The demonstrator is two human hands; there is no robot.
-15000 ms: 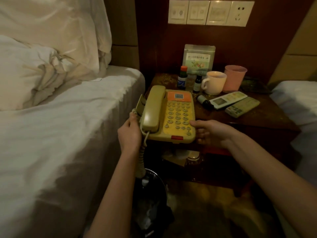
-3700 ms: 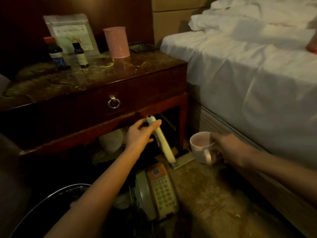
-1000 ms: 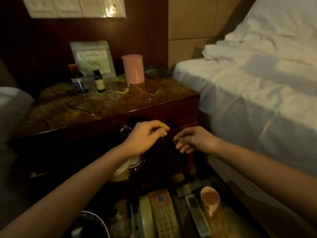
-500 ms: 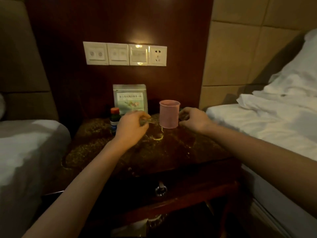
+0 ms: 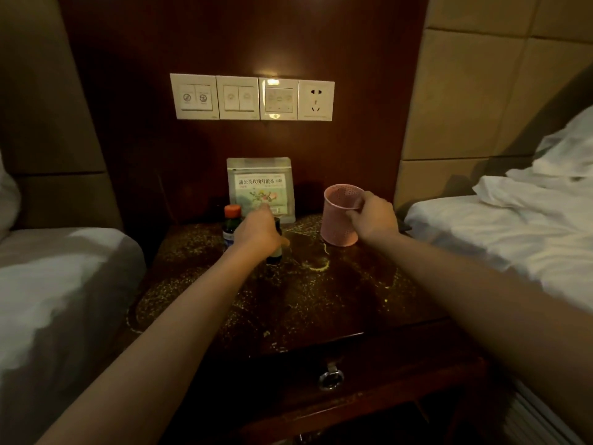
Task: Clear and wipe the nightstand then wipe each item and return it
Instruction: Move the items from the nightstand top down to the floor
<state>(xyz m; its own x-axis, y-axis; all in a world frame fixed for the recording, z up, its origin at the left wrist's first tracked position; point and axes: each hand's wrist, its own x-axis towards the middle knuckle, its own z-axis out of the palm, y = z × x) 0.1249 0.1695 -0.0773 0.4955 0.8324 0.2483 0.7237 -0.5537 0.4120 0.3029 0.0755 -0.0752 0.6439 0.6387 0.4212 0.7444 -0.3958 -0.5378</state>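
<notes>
The dark wooden nightstand (image 5: 305,303) has yellowish specks strewn over its top. At its back stand a tea packet (image 5: 260,184), an orange-capped bottle (image 5: 231,220), a small dark bottle (image 5: 274,253) and a pink perforated cup (image 5: 337,226). My left hand (image 5: 258,231) covers the upper part of the small dark bottle, with the thumb across its front and the index fingertip near the packet. My right hand (image 5: 373,218) grips the pink cup by its rim and right side. The cup stands on the nightstand.
A row of wall switches and a socket (image 5: 252,97) sits above the nightstand. White beds flank it on the left (image 5: 48,284) and right (image 5: 500,239). A ring pull (image 5: 330,377) hangs on the drawer front.
My right hand has closed on the pink cup's rim, where before it only touched the side. My left hand has settled over the small dark bottle. The view has moved closer.
</notes>
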